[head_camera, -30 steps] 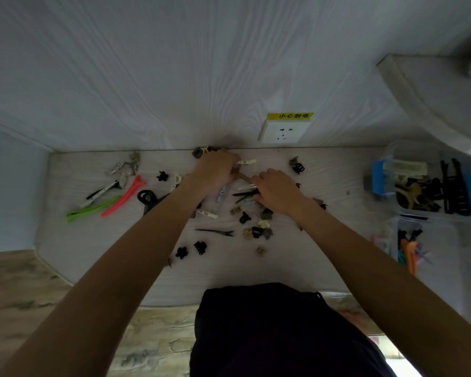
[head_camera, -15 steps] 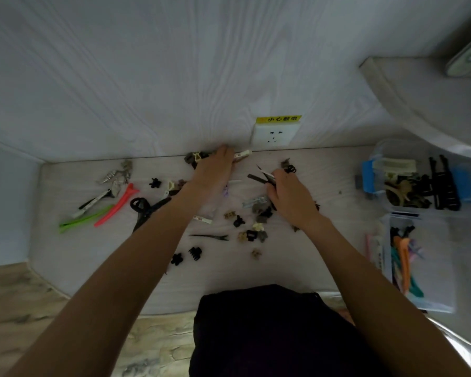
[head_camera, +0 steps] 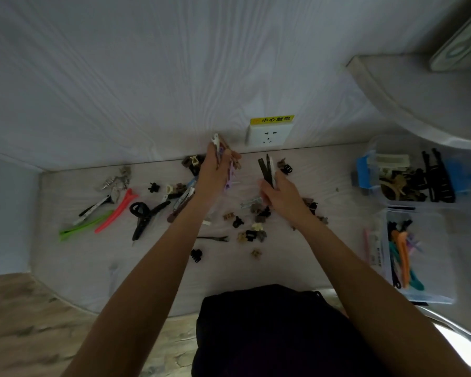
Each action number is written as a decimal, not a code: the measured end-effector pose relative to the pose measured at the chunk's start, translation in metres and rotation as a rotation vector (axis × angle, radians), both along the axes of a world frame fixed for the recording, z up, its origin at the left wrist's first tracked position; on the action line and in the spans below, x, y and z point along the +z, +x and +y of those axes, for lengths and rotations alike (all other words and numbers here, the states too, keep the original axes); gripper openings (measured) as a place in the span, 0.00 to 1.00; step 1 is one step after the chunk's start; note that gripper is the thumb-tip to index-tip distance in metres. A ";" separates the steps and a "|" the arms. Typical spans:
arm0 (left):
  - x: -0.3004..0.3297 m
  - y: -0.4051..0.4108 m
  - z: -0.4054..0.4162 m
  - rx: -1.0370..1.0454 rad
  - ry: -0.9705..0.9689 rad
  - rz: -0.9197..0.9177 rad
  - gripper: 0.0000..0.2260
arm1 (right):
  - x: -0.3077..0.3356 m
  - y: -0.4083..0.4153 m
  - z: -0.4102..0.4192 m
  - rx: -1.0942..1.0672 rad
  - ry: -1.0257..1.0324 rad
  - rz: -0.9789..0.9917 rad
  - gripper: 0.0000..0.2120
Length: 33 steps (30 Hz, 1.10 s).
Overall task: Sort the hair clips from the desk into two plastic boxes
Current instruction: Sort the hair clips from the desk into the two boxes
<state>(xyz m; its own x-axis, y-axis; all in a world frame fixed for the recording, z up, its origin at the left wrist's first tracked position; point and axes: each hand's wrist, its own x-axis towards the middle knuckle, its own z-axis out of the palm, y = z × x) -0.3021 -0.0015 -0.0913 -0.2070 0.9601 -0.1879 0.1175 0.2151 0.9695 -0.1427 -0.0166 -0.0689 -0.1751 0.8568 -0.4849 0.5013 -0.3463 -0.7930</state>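
Note:
Many hair clips lie scattered on the pale desk [head_camera: 98,268]. My left hand [head_camera: 215,172] is raised near the back wall, shut on a bunch of long clips [head_camera: 230,170], white, purple and tan. My right hand [head_camera: 283,194] grips two or three dark long clips [head_camera: 265,168] that stick up from its fingers. Small claw clips [head_camera: 252,227] lie under and between both hands. Two clear plastic boxes stand at the right: the far box [head_camera: 392,202] holds large black and beige clips, the near box [head_camera: 433,268] holds long coloured ones.
Left on the desk lie green clips [head_camera: 85,225], a pink clip [head_camera: 117,209], black scissors [head_camera: 147,216] and metal clips [head_camera: 117,180]. A wall socket [head_camera: 269,134] sits behind the hands. A curved shelf [head_camera: 419,104] overhangs the boxes. My dark clothing [head_camera: 269,330] is at the desk's front edge.
Both hands have lifted off the desk, each carrying long clips gathered from the pile. The left hand rose toward the wall; the right hand raised its dark clips upright.

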 end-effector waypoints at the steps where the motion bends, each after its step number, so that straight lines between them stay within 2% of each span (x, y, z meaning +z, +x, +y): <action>1: 0.000 0.002 -0.002 0.034 -0.014 -0.013 0.03 | 0.005 -0.007 -0.001 -0.073 -0.119 0.170 0.07; 3: 0.004 0.008 -0.010 0.113 -0.014 0.016 0.03 | 0.009 -0.021 -0.002 -0.109 -0.236 0.345 0.08; 6: 0.007 0.017 -0.021 0.157 0.015 0.111 0.04 | 0.009 -0.039 -0.005 -0.105 -0.262 0.398 0.11; 8: 0.006 0.018 -0.025 0.178 0.004 0.089 0.05 | 0.006 -0.043 -0.005 -0.090 -0.205 0.383 0.08; 12: 0.010 0.010 -0.025 0.271 0.015 -0.017 0.06 | 0.000 -0.034 -0.004 -0.213 -0.116 0.216 0.11; 14: 0.010 0.002 -0.023 0.328 -0.017 -0.039 0.07 | -0.004 -0.023 -0.004 -0.205 -0.121 0.150 0.11; 17: 0.005 -0.009 -0.024 0.405 -0.077 -0.152 0.09 | -0.010 -0.009 -0.007 -0.092 -0.078 0.042 0.09; 19: 0.008 -0.011 -0.025 0.474 -0.146 -0.271 0.11 | -0.014 -0.006 -0.008 0.017 0.052 -0.070 0.09; 22: 0.019 -0.014 -0.028 0.533 -0.240 -0.556 0.10 | -0.017 -0.006 -0.007 0.253 0.258 -0.338 0.08; 24: 0.022 -0.019 -0.028 0.506 -0.273 -0.655 0.10 | -0.017 -0.007 -0.004 0.416 0.351 -0.530 0.10; 28: 0.024 -0.025 -0.030 0.386 -0.266 -0.475 0.11 | -0.022 -0.012 0.002 0.722 0.382 -0.769 0.17; 33: 0.026 -0.025 -0.036 0.282 -0.217 -0.360 0.12 | -0.023 -0.023 0.003 0.800 0.444 -0.841 0.13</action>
